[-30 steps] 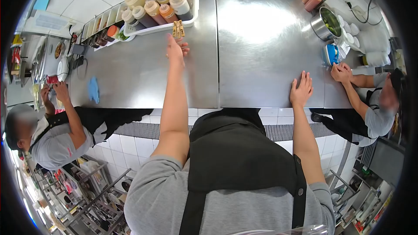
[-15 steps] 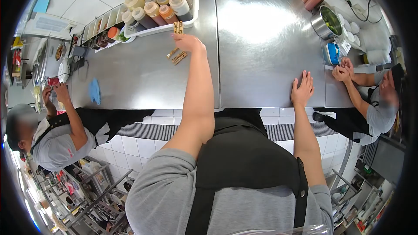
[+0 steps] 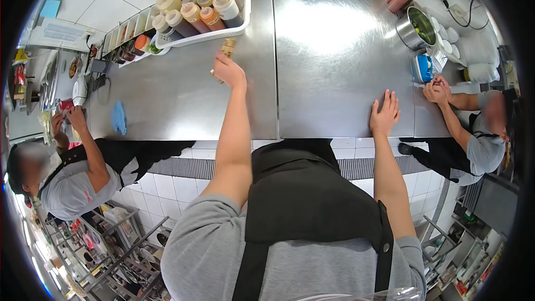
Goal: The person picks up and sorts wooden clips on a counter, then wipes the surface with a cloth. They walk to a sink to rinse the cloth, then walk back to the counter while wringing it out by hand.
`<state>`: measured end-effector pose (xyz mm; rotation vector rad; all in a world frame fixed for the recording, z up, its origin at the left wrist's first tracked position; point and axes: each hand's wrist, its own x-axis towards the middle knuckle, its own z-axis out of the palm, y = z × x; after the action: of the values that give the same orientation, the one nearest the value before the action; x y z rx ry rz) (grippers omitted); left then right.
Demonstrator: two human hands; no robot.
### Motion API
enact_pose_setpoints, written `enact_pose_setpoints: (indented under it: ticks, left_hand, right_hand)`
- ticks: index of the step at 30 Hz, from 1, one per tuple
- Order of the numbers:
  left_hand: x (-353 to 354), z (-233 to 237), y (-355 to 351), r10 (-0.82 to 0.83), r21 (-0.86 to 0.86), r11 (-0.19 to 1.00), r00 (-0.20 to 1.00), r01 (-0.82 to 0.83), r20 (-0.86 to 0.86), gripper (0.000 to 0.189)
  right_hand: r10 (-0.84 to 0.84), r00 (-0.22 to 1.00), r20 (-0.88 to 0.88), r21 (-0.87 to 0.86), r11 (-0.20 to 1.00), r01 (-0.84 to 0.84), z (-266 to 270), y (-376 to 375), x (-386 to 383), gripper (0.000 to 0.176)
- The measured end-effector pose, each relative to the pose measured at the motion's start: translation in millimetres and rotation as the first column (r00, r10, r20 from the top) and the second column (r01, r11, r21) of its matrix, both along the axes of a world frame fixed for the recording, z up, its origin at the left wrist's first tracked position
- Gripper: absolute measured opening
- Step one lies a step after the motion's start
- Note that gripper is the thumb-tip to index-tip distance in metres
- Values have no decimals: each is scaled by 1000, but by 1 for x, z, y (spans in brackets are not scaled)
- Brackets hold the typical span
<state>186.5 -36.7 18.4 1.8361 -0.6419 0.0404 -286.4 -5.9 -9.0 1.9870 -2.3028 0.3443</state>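
Near the front of the bottle bin, my left hand (image 3: 229,72) is closed, its fingertips on a small bundle of tan wooden-looking pieces with dark marks (image 3: 228,46); their exact kind is too small to make out. Another tan piece (image 3: 213,72) shows on the steel counter (image 3: 184,89) beside the palm, partly hidden by the hand. My right hand (image 3: 385,113) lies flat on the right-hand counter section (image 3: 329,95), fingers stretched out and holding nothing.
A white bin (image 3: 206,36) of squeeze bottles stands at the back left, next to a row of small condiment containers (image 3: 131,36). A blue cloth (image 3: 118,117) lies on the left counter. At right are a steel pot (image 3: 415,28) and a blue-and-white box (image 3: 423,68). Co-workers stand on both sides.
My left hand has moved left and a little toward me. The tan bundle at its fingertips has shifted down and tilted. My right hand stays flat on the counter.
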Motion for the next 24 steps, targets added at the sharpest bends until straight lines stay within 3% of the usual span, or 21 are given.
enact_pose_setpoints:
  ticks: [1, 4, 7, 10, 13, 16, 19, 20, 21, 22, 24]
  left_hand:
    - [-1, -2, 8, -83, 48, 996, 985, 77, 152, 47]
    - [6, 2, 36, -441, 387, 855, 877, 345, 193, 45]
    - [14, -8, 50, -541, 607, 731, 807, 312, 236, 45]
    - [9, 0, 52, -515, 717, 646, 843, 261, 158, 46]
    - [6, -1, 51, -461, 657, 723, 857, 213, 230, 45]
    - [3, 4, 53, -383, 460, 865, 858, 202, 342, 44]
    - [5, 5, 56, -363, 186, 929, 885, 320, 291, 45]
    - [3, 5, 57, -387, 92, 919, 922, 384, 20, 45]
    - [-1, 7, 60, -409, -20, 908, 878, 418, -251, 46]
    - [-6, 8, 63, -427, -139, 898, 756, 417, -496, 46]
    - [-21, 19, 69, -416, -196, 905, 686, 378, -597, 48]
  right_hand:
    - [1, 1000, 5, 2, 1000, -1, 0, 0, 0, 60]
    - [3, 1000, 8, 11, 1000, -3, 1, 0, -1, 59]
    - [9, 1000, 12, 7, 1000, -10, 1, 0, 0, 59]
    - [17, 1000, 7, -13, 1000, -17, 1, 0, 0, 59]
    - [15, 1000, 0, -5, 1000, -15, 1, 0, 0, 60]
    - [17, 1000, 7, 5, 1000, -17, 4, 0, 1, 60]
    - [22, 1000, 6, 9, 1000, -22, 3, -1, 1, 61]
    - [23, 1000, 4, 8, 1000, -23, 3, -1, 1, 61]
    - [23, 1000, 2, 7, 1000, -23, 3, 0, 0, 61]
    - [23, 1000, -6, 7, 1000, -23, 1, 1, -1, 61]
    - [28, 999, -25, 1, 1000, -28, -2, 0, -2, 61]
